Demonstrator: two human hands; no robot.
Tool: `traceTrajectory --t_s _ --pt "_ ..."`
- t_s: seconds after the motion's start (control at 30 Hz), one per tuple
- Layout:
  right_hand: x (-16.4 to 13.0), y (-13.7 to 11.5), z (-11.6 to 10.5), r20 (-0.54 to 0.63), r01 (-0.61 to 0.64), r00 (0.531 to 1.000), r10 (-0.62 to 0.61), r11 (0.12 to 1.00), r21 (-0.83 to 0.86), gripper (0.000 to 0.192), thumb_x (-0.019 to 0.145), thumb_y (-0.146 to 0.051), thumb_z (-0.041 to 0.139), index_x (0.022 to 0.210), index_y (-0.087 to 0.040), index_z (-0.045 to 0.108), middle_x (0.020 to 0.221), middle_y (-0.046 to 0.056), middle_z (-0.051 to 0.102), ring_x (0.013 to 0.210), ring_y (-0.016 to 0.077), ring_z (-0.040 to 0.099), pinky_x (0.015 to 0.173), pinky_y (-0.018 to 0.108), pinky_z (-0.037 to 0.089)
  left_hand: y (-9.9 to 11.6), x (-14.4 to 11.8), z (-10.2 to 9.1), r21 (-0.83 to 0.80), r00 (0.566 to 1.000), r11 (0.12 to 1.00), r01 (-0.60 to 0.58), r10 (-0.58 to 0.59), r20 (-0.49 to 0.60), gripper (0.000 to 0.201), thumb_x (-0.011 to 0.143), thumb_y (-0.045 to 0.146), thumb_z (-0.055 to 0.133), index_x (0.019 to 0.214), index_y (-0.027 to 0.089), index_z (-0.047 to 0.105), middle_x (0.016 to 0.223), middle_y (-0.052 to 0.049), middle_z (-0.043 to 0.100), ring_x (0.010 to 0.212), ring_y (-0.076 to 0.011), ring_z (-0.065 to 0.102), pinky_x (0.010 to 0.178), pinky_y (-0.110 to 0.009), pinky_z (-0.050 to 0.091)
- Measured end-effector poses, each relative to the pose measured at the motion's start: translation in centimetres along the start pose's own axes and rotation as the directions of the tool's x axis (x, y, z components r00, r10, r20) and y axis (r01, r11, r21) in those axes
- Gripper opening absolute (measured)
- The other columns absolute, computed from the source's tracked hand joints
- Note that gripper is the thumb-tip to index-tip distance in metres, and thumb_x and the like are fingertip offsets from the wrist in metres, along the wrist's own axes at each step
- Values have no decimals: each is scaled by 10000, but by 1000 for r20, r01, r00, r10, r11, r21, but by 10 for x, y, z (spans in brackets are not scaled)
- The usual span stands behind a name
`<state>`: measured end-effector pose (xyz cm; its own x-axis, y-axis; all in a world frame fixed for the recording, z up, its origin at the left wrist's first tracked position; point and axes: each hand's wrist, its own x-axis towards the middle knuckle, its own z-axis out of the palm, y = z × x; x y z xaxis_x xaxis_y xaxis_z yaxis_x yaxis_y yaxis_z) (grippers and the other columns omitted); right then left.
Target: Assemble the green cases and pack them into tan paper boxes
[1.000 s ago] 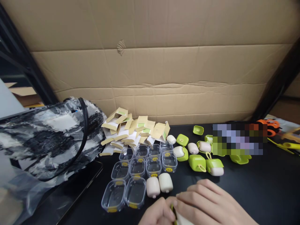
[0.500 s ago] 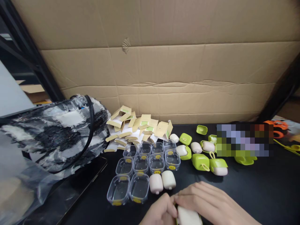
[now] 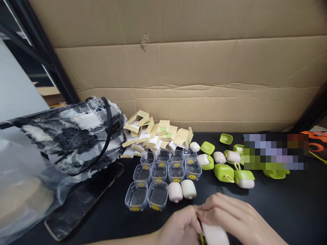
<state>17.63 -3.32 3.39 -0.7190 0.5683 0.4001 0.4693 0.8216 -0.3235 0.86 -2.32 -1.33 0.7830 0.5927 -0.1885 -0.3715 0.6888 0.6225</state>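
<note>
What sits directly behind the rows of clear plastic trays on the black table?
Behind the clear plastic trays lies a heap of folded tan and white cardboard sleeves, against the cardboard wall. What the heap covers is hidden, and the fuzzy bag conceals its left end.

A black tabletop [image 3: 281,204] forms the work surface; its finish is smooth and slightly glossy. A large sheet of brown cardboard [image 3: 194,61] stands upright along the rear edge and fills most of the background. The sheet carries horizontal creases across its lower half and one small crumpled dent near the top centre. A dark metal frame [image 3: 43,51] runs diagonally at the upper left, with a pale grey panel [image 3: 17,92] below it. A second dark bar [image 3: 314,112] slants at the right edge, beside the cardboard. Lighting is even and diffuse, with soft shadows on the tabletop.
</note>
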Motion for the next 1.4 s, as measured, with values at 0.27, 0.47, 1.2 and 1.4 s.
traceTrajectory --t_s 0.27,0.47,1.2,1.4 --pt "7 -5 -5 86 -102 992 89 981 163 234 769 -132 643 969 -251 617 924 14 653 823 174 612 735 254 495 10 -12 16 5 999 1000 1 0 -39 201 487 243 468 671 176 514 609 39 381 635 -132 354 665 -268 258" --pt "8 -6 -11 162 -143 980 112 969 199 253 771 -99 640 979 -244 643 989 41 664 901 196 627 793 271 525 11 -10 18 -15 999 1000 -26 26 -41 172 461 216 503 620 193 442 612 46 372 615 -116 294 663 -267 245" --pt "6 -9 -14 -55 -100 992 112 976 194 270 642 -2 531 771 -238 505 873 -36 646 760 120 633 681 199 519 4 -13 7 394 970 916 -78 161 -182 564 510 555 823 791 163 531 717 14 475 655 -112 461 620 -266 301" --pt "12 -6 -11 -141 -88 982 124 966 242 287 617 0 538 783 -233 518 865 -51 660 738 98 648 674 170 516 -1 -11 2 266 975 963 -49 104 -198 582 520 519 850 825 176 492 682 32 498 575 -66 437 553 -236 248"
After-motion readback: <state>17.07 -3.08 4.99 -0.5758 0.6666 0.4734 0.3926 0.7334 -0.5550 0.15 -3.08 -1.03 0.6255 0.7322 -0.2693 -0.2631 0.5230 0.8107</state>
